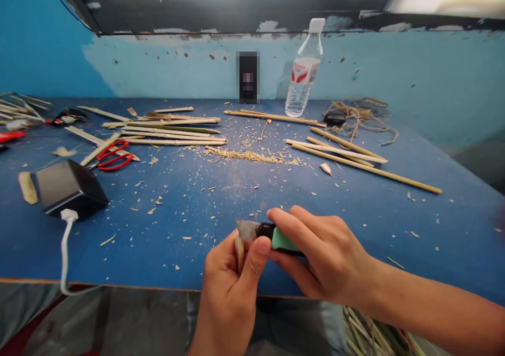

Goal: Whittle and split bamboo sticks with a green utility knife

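Observation:
Near the front edge of the blue table, my left hand [232, 277] is closed around a short pale piece of wood [239, 252], which stands roughly upright between thumb and fingers. My right hand [319, 251] grips a utility knife [284, 240] with a green and black handle. Its wide grey blade [246, 230] points left and lies across the top of the wood piece, by my left thumb. The lower part of the wood is hidden in my left palm.
Pale shavings [252, 156] are heaped mid-table, with bamboo strips [169, 135] behind left and thin sticks [366, 169] at right. Red-handled scissors [114, 156] and a black box [71, 190] with a white cable lie left. A water bottle [303, 77] and twine [357, 117] are at the back.

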`<state>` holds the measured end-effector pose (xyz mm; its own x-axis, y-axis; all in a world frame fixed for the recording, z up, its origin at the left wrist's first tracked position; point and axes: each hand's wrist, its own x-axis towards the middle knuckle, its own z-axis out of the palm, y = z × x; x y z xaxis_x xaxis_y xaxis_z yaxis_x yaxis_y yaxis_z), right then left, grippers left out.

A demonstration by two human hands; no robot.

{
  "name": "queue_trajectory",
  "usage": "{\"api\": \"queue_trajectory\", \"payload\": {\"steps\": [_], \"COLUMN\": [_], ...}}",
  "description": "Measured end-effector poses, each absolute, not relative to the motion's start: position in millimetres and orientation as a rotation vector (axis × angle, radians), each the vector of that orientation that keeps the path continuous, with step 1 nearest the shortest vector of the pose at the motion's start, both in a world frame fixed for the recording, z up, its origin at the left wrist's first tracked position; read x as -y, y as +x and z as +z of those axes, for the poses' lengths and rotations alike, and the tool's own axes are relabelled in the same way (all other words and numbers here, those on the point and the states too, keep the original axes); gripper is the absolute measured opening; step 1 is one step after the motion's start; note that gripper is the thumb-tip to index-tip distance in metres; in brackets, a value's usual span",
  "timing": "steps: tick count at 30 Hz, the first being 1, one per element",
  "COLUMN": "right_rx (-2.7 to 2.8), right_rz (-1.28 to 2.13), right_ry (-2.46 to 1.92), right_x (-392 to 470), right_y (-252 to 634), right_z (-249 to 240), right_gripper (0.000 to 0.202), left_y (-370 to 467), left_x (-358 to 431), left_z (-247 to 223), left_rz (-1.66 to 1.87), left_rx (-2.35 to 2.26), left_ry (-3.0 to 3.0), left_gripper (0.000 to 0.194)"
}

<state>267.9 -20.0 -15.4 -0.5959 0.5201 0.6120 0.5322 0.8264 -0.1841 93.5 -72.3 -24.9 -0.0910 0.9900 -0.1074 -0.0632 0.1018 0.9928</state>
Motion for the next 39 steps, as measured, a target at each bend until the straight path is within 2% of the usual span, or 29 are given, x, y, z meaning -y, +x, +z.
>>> {"api": "queue_trajectory", "payload": {"steps": [5,14,23,30,35,39], "right_rx": [2.393,2.558,2.521,2.520,2.517,2.539], "right_rz": [0.117,0.241,0.544,0.578,0.689,0.722], "right_ry": [-0.675,-0.696,-0.665,-0.669,-0.656,-0.650], "right_x": [12.9,14.4,16.8,13.9,14.6,16.7], "right_y": [274.1,274.3,276.8,279.1,280.4,280.0], "right_z": [-12.5,-12.1,-8.3,-6.4,-3.3,-2.6], "right_gripper": [0.034,0.033,0.032,0.029,0.030,0.031], "left_y": [82.3,83.2,79.3,84.6,93.7,95.7], "left_x": [69.4,71.2,69.4,90.5,94.9,94.3], "left_z": [-26.8,-24.8,-25.1,-29.4,-26.7,-24.5], "left_rz": [1.090,1.073,0.979,1.154,1.201,1.225], "left_rx": [-1.123,-1.100,-1.051,-1.380,-1.420,-1.378], "left_ry": [1.077,1.123,1.106,0.932,0.920,0.911], "left_gripper": [0.054,0.043,0.050,0.052,0.058,0.053]}}
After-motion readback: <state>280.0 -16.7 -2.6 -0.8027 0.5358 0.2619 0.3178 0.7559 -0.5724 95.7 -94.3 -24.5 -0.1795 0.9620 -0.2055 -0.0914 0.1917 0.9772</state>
